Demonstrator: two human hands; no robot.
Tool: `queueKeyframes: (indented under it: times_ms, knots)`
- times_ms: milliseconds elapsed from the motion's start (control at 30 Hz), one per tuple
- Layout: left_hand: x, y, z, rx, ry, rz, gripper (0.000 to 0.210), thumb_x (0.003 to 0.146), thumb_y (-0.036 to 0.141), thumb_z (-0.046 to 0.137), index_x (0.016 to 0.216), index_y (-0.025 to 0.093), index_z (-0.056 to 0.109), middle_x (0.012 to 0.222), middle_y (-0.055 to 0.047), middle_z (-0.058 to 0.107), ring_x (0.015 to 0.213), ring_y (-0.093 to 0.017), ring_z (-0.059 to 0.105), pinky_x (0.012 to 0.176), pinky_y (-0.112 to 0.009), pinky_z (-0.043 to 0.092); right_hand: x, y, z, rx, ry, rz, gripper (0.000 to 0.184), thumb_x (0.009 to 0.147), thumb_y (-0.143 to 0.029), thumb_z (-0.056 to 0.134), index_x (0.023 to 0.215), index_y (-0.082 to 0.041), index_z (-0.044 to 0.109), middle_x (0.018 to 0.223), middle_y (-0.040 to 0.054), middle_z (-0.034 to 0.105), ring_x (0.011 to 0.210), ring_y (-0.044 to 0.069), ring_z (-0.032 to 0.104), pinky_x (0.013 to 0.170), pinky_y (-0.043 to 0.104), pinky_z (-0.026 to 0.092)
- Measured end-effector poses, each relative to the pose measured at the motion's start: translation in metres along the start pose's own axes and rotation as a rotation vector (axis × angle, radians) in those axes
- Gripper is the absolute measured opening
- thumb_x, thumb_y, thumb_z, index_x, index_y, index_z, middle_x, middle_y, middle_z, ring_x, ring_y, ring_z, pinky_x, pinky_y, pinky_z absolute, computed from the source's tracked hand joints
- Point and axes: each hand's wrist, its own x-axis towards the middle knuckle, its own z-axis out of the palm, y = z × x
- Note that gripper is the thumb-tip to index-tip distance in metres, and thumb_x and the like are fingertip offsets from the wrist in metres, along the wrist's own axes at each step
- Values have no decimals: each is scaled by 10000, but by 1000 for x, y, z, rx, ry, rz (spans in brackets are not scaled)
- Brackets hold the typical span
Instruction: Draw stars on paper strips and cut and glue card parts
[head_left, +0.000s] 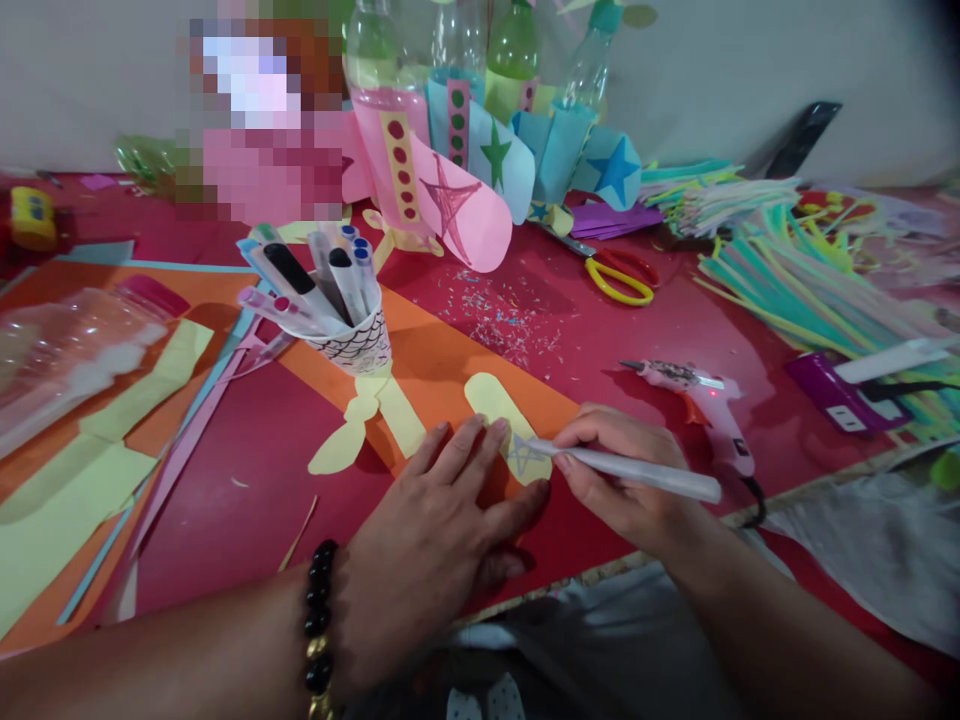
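A rounded strip of pale yellow paper (491,397) lies on an orange sheet (480,370), with a blue-grey star outline (525,455) drawn near its lower end. My left hand (450,490) rests flat with fingers stretched, the fingertips touching the strip's left edge. In my right hand (630,460) a whitish marker pen (645,472) is pinched between thumb and fingers, its tip at the star. Just beyond my left hand are a yellow paper cutout (339,445) and a patterned paper cup (360,345) full of pens.
A pink hot glue gun (705,395) lies at right, near red-and-yellow scissors (622,278). Decorated plastic bottles (390,130) stand at the back. Pipe cleaners (795,270) pile at far right. Folded yellow paper (82,480) and a clear bottle (75,345) lie at left.
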Motion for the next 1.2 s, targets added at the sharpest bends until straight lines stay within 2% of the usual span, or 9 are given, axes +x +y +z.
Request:
queueKeyframes:
  times_ms: [400, 767, 1200]
  knots:
    - [0, 0, 0, 0, 0, 3, 533, 918, 522, 437, 1417, 361, 336, 1517, -128, 273, 1387, -334, 261, 1077, -548, 268, -2, 1, 0, 0, 2, 8, 59, 814, -146, 571, 833, -185, 611, 720, 13, 604, 652, 135, 567, 615, 255, 443]
    - [1, 1, -2, 5, 9, -12, 514, 922, 528, 420, 1404, 367, 349, 1507, -121, 293, 1369, -340, 295, 1060, -552, 297, -2, 0, 2, 81, -77, -97, 59, 819, -129, 577, 861, -157, 609, 717, 31, 607, 646, 129, 542, 621, 254, 441]
    - [0, 2, -2, 15, 13, -12, 520, 920, 527, 429, 1408, 366, 346, 1502, -110, 311, 1363, -331, 305, 1055, -541, 305, -3, 0, 1, 60, -41, -74, 54, 815, -119, 580, 840, -157, 609, 712, 21, 596, 649, 123, 546, 617, 246, 440]
